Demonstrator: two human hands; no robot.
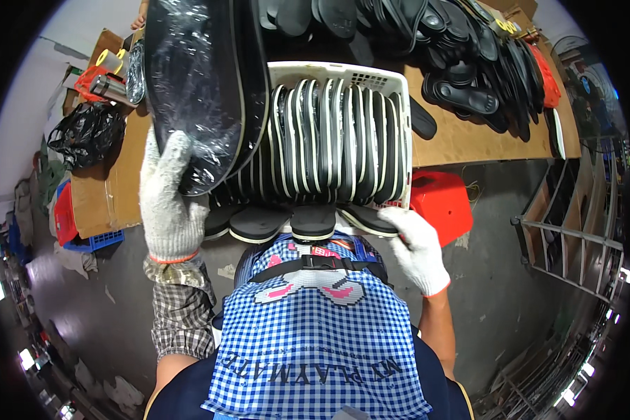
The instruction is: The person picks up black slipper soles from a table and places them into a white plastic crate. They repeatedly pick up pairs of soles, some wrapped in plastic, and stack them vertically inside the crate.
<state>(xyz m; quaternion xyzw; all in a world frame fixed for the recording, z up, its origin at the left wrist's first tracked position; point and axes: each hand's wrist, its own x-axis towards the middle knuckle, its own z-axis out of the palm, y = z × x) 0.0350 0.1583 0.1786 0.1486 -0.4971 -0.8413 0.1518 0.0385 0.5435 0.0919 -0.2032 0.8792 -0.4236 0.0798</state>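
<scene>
My left hand (171, 210), in a white knit glove, grips the lower end of a plastic-wrapped pair of black shoe soles (197, 84). The pair is raised upright close to the camera and covers part of what lies behind it. At the right, my gloved right hand (421, 253) pinches the end of a flat black sole (367, 220) with a pale edge. That sole belongs to a row of black soles (313, 222) sticking out toward me along the near side of a white plastic crate (378, 71). Inside the crate, several wrapped soles (329, 140) stand on edge, packed side by side.
A cardboard-covered table (462, 143) carries piles of black soles (462, 98) at the back and right. A red stool (442, 206) stands right of the crate. On the left are a black plastic bag (89, 133) and a steel flask (112, 89). Shelving racks (574, 231) stand far right.
</scene>
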